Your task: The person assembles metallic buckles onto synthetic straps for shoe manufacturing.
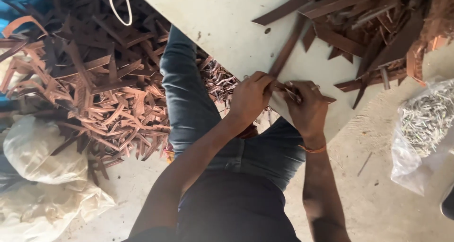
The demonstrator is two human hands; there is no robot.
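My left hand [250, 97] pinches the near end of a long brown leather strip [286, 50] that runs up and away across a pale board [227, 19] resting on my lap. Close beside it, my right hand [307, 107] is closed around a short brown strip piece [327, 99] and a small thin object I cannot make out. The two hands nearly touch at the board's near edge. An orange band sits on my right wrist.
A pile of brown strips [359, 29] lies on the board's far right. A large heap of brown offcuts [99, 86] covers the floor at left. White sacks [42, 176] sit at lower left. A clear bag of small metal pieces [425, 123] lies at right.
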